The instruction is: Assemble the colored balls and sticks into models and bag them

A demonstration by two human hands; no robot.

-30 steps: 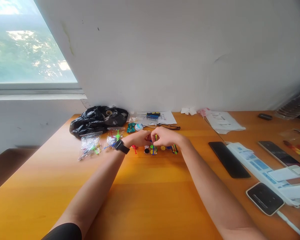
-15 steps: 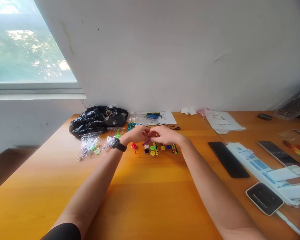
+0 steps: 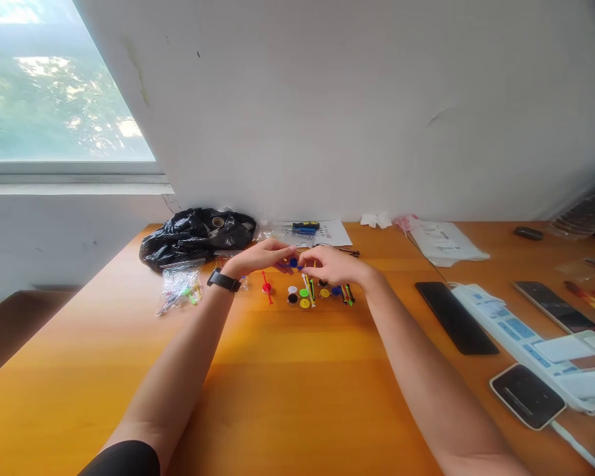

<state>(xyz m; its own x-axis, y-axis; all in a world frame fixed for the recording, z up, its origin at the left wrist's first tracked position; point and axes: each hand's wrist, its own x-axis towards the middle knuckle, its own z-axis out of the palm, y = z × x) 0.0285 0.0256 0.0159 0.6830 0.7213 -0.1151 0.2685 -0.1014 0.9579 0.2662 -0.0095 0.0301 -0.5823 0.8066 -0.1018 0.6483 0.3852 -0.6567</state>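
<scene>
Both hands meet above the far middle of the orange table. My left hand, with a black watch on its wrist, pinches a small blue piece with its fingertips. My right hand is closed on the same blue piece from the other side. Just below the hands lie several small coloured discs and thin coloured sticks, among them a red pin.
A black plastic bag and clear bags of coloured parts lie at the far left. Papers sit by the wall. Two phones and a white power strip lie at the right.
Both hands have lifted slightly and moved away from the row of discs, holding a small blue piece between them. The row of parts is now more uncovered.
</scene>
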